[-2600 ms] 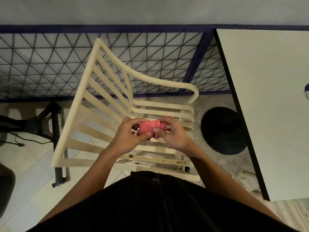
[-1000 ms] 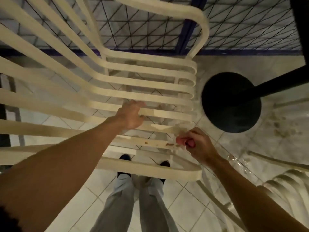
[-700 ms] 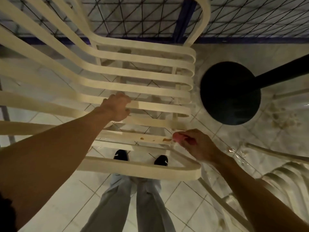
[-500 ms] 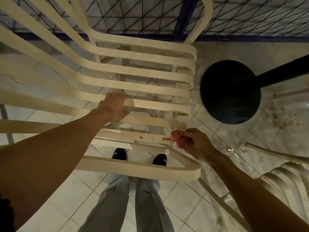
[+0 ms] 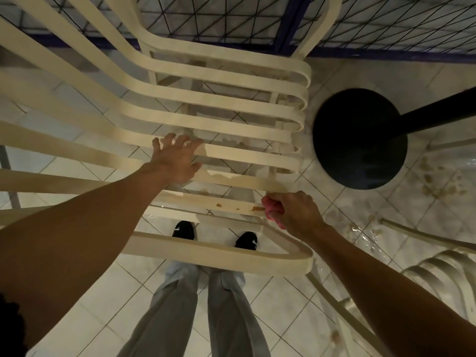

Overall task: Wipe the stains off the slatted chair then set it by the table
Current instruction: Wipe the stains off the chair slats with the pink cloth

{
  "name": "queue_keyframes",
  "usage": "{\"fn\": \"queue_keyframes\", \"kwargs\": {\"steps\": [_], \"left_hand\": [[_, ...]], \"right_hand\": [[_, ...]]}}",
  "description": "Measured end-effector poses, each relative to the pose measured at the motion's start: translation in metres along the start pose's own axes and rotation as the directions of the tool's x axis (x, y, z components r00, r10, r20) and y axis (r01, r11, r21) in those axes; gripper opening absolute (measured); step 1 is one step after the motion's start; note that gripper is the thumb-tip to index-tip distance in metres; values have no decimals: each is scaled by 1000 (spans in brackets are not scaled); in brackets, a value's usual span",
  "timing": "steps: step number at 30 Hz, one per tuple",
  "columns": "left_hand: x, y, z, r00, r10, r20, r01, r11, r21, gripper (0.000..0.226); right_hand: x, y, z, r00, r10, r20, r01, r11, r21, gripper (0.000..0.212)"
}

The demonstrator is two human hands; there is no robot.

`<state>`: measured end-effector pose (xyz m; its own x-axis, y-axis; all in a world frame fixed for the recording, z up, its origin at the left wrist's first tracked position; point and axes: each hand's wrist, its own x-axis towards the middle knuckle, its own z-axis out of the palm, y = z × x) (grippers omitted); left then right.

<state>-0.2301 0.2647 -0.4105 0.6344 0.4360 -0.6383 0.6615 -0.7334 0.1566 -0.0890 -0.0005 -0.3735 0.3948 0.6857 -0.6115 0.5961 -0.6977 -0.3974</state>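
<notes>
Uncurled now, the left hand [image 5: 175, 161] lies spread on a middle slat [image 5: 244, 153] of the slatted chair [image 5: 224, 99] at frame centre; the right hand [image 5: 298, 212] grips the pink cloth [image 5: 273, 212] beside brown stains [image 5: 256, 208]. Drag leftward, pressing firmly.

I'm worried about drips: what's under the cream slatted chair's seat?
Through the gaps of the cream slatted chair: pale tiled floor and the person's two black shoes. The slats, the left hand and the right hand gripping a pink cloth cover the rest.
</notes>
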Motion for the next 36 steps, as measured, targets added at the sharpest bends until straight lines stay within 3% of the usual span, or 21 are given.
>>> {"fn": "queue_keyframes", "kwargs": {"steps": [7,12,17,22,29,32,36], "left_hand": [[4,-1,-2,999,10,49,-8,1000,-25,67],[4,-5,-2,997,10,77,-9,1000,-16,70],[5,-6,0,996,9,84,-5,999,-47,71],[8,-7,2,996,22,90,-14,996,-83,71],[6,-6,10,991,41,128,-33,997,-67,84],[7,-8,14,994,40,100,-34,998,-60,85],[6,-11,16,994,55,93,-49,997,-59,85]], "right_hand": [[24,-39,3,998,-49,35,56,972,-229,30],[3,-10,1,1000,20,-10,-21,986,-168,40],[-5,21,-10,992,109,61,-107,994,-23,38],[-2,16,-12,994,56,94,-55,998,-8,30],[29,-40,12,980,-146,136,160,982,-102,24],[35,-42,18,970,-184,157,205,970,-128,35],[21,-21,18,962,-190,194,197,980,-19,54]]}}
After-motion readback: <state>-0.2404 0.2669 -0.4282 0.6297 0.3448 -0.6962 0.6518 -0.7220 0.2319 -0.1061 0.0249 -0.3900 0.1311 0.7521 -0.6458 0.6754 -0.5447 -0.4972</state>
